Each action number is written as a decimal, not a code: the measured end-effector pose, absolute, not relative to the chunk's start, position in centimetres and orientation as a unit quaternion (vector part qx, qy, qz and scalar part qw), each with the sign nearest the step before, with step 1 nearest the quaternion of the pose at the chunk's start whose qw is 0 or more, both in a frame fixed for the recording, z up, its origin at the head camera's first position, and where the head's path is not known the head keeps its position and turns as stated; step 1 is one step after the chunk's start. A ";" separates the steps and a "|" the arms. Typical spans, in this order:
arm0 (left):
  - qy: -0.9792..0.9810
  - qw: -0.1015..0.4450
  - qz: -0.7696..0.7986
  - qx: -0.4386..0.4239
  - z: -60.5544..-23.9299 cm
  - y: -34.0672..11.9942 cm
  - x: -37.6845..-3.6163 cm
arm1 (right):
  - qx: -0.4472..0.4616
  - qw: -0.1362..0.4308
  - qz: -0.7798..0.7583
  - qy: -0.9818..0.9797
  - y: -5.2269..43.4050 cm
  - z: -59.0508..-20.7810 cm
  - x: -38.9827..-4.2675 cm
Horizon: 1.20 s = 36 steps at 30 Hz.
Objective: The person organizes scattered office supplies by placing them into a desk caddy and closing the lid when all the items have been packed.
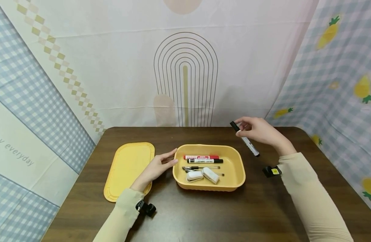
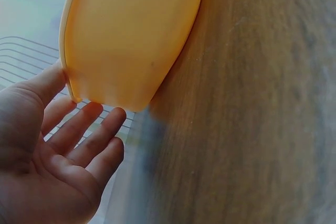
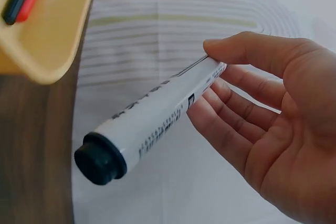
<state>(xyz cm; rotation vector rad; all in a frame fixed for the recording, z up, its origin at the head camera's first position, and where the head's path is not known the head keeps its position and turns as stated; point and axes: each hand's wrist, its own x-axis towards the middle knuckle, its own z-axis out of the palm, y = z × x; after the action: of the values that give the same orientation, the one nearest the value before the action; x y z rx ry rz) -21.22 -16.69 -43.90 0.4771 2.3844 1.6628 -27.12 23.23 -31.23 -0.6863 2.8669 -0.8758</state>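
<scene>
A whiteboard marker (image 1: 249, 145) with a white barrel and black cap is pinched between the thumb and fingers of my right hand (image 1: 258, 130), raised to the right of a yellow box (image 1: 238, 168). In the right wrist view the marker (image 3: 163, 114) slants with its black end toward the camera. My left hand (image 1: 156, 166) touches the box's left end, its fingers fairly straight against the outer wall (image 2: 131, 35). Inside the box lie a red marker (image 1: 200, 157), a black-capped marker (image 1: 205, 161), two pens (image 1: 200, 167) and two small white objects (image 1: 210, 174), whose kind I cannot tell.
A yellow lid (image 1: 129, 168) lies flat on the brown wooden table (image 1: 185, 215), left of the box and partly behind my left forearm. Patterned cloth (image 1: 127, 67) hangs at the table's back and sides.
</scene>
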 end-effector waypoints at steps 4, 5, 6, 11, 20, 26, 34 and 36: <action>0.805 0.107 0.561 0.162 -42.1 -16.4 -20.4 | -0.237 0.022 -0.289 0.927 22.1 -30.4 -27.0; 0.804 0.107 0.562 0.162 -42.0 -16.4 -20.4 | -0.240 0.020 -0.290 0.926 21.9 -30.2 -27.0; 0.804 0.107 0.562 0.161 -42.1 -16.4 -20.4 | -0.243 0.017 -0.291 0.925 21.6 -30.0 -26.9; 0.804 0.109 0.564 0.156 -42.2 -16.4 -20.5 | -0.253 0.011 -0.293 0.922 20.7 -29.2 -26.4; 0.799 0.112 0.570 0.152 -42.2 -16.4 -20.5 | -0.273 -0.011 -0.303 0.913 19.4 -28.3 -25.6; 0.803 0.111 0.565 0.151 -42.1 -16.4 -20.4 | -0.293 0.000 -0.308 0.905 18.4 -28.5 -25.3; 0.800 0.113 0.568 0.154 -42.0 -16.4 -20.4 | -0.313 0.029 -0.290 0.904 17.1 -29.4 -25.6; 0.801 0.114 0.567 0.153 -42.0 -16.4 -20.4 | -0.317 0.036 -0.284 0.904 16.8 -29.5 -25.7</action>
<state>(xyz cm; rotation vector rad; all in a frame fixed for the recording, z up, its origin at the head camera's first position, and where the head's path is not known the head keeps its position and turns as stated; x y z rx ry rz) -20.36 -16.45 -41.95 0.4500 2.3489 1.6623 -25.67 16.83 -29.52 -0.9730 2.7780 -0.8734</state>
